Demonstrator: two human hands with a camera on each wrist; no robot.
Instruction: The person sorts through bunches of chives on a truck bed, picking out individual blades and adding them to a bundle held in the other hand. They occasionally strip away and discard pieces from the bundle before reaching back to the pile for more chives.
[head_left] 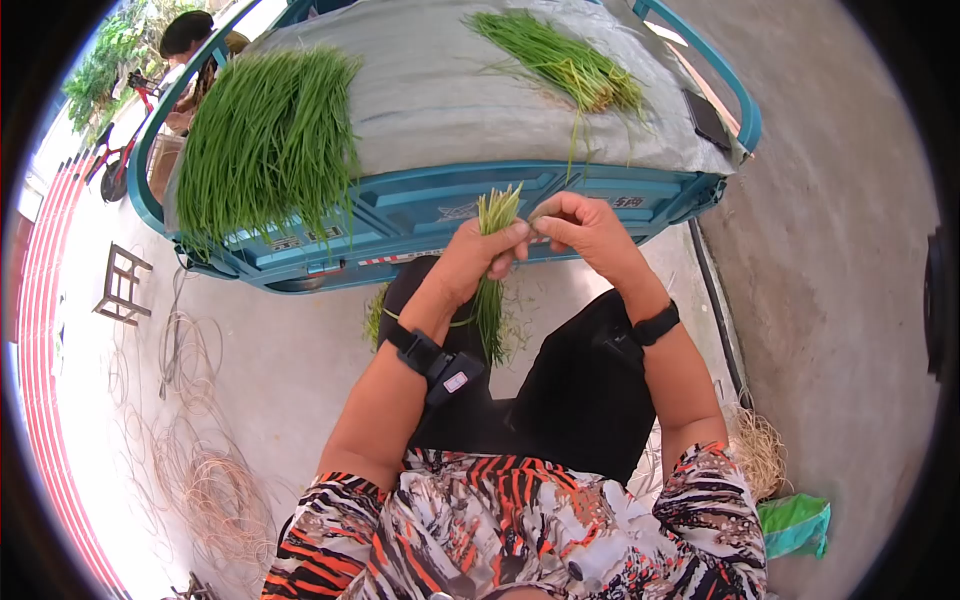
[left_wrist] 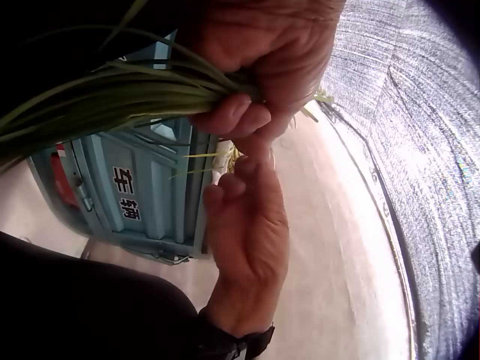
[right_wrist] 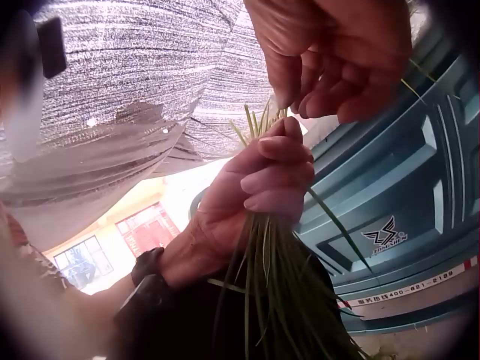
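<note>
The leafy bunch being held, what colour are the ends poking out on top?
The stem ends are pale yellowish green; the head view shows them best.

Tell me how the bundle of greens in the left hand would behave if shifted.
The bundle would likely flop and sway, as its long ends hang below the left hand. Its pale ends look stiffer, poking up above the grip. Strands may slip out, since a few stray sideways.

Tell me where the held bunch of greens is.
In the head view, the bunch is in the left hand near the centre, its pale ends beside the right hand, before the blue tailgate.
</note>
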